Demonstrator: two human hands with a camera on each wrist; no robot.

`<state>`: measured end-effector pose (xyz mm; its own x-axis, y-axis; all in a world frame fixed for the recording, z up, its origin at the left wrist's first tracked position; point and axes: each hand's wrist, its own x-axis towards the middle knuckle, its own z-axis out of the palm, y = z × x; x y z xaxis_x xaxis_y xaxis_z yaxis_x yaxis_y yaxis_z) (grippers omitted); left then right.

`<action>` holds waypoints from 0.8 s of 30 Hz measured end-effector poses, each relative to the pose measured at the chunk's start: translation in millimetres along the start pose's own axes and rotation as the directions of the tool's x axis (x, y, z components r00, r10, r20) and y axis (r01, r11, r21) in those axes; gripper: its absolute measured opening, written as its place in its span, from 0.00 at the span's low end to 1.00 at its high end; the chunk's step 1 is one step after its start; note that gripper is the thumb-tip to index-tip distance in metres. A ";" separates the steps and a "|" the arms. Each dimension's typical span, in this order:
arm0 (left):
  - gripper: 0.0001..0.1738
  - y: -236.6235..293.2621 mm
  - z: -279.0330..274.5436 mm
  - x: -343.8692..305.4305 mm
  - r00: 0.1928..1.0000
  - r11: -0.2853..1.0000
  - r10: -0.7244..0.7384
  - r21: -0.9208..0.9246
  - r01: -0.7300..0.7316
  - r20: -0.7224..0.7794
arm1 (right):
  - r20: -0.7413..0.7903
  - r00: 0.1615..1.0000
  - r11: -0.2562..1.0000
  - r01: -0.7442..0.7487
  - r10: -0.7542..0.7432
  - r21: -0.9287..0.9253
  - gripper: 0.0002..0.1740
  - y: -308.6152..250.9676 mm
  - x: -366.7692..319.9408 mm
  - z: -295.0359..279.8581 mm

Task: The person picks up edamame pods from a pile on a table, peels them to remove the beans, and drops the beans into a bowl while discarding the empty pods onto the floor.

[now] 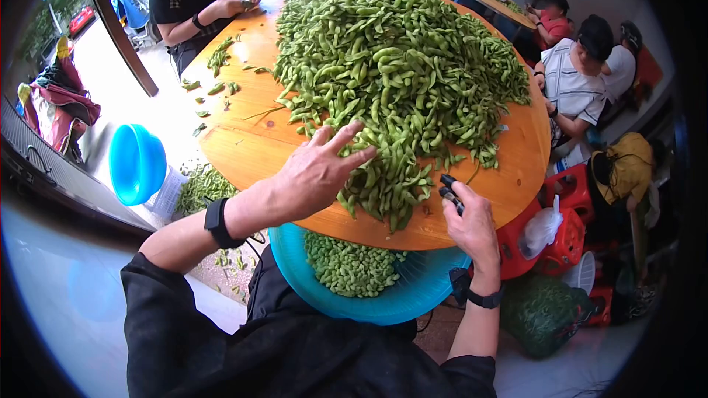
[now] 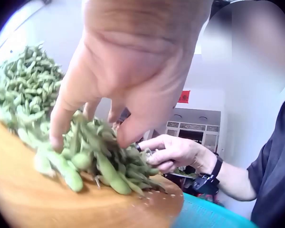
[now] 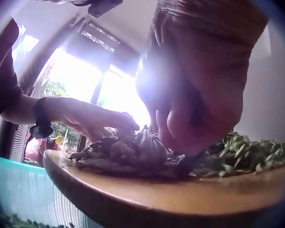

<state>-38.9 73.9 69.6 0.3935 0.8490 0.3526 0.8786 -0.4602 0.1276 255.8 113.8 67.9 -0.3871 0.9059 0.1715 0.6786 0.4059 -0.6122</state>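
A tall heap of green pods (image 1: 398,51) covers much of the round wooden table (image 1: 243,140). My left hand (image 1: 313,173) has its fingers spread over the heap's near edge; in the left wrist view the fingertips of this hand (image 2: 128,71) touch pods (image 2: 109,171). Right of those pods, my right hand (image 1: 472,221) grips a small black tool (image 1: 451,193) close above the wood. In the right wrist view the curled fingers of the right hand (image 3: 194,85) are beside the pods (image 3: 133,152), and the tool cannot be made out.
Under the table's near edge sits a blue basin (image 1: 295,265) with shelled beans (image 1: 354,265). Another blue basin (image 1: 138,164) stands at the left. Red stools (image 1: 564,239) and a dark green bag (image 1: 542,317) are at the right. A person in black (image 1: 199,7) sits across the table; others sit at the right.
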 end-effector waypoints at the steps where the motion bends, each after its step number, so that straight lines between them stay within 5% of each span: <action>1: 0.32 7.1 -5.0 -3.3 1.000 1.000 0.000 0.000 0.000 0.002 | -0.043 0.999 1.000 0.001 -0.002 -0.016 0.12 0.4 -5.7 -2.9; 6: 0.19 54.5 12.3 -10.1 0.924 0.923 0.380 -0.055 -0.382 -0.036 | -0.139 0.990 1.000 -0.007 0.007 -0.004 0.09 -10.3 -39.1 -1.8; 13: 0.14 58.8 45.9 15.4 0.853 0.853 0.522 0.024 -0.522 -0.004 | -0.099 0.976 0.974 -0.177 0.192 0.142 0.10 -4.5 -70.8 16.1; 15: 0.11 55.0 43.3 19.2 0.872 0.868 0.471 -0.107 -0.485 -0.136 | -0.123 0.974 0.971 -0.167 0.189 0.170 0.09 -4.0 -75.4 20.9; 17: 0.11 54.2 33.1 16.6 0.985 0.738 0.048 -0.659 -0.148 -0.168 | -0.130 0.977 0.949 -0.125 0.168 0.288 0.05 0.0 -80.7 30.9; 18: 0.11 50.1 27.3 14.9 0.994 0.697 -0.047 -0.716 -0.040 -0.102 | -0.082 0.981 0.929 -0.139 0.177 0.344 0.05 -1.5 -82.8 34.4; 19: 0.12 49.7 17.0 10.5 0.980 0.528 -0.165 -0.829 0.184 0.112 | 0.013 0.973 0.864 -0.210 0.229 0.458 0.05 -16.1 -82.6 32.4; 21: 0.08 49.3 29.1 -4.7 0.941 0.076 -0.184 -0.950 0.302 0.284 | 0.084 0.964 0.708 -0.242 0.251 0.663 0.05 -19.2 -85.0 47.0; 24: 0.09 63.4 30.2 -28.0 0.920 -0.095 -0.094 -0.924 0.371 0.380 | 0.212 0.939 0.425 -0.315 0.272 0.849 0.05 -40.1 -80.5 54.1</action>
<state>14.0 28.7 39.8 0.3823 0.9232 -0.0395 -0.1877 0.1195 0.9749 226.0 18.0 36.9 -0.3108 0.9353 -0.1691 -0.1197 -0.2150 -0.9692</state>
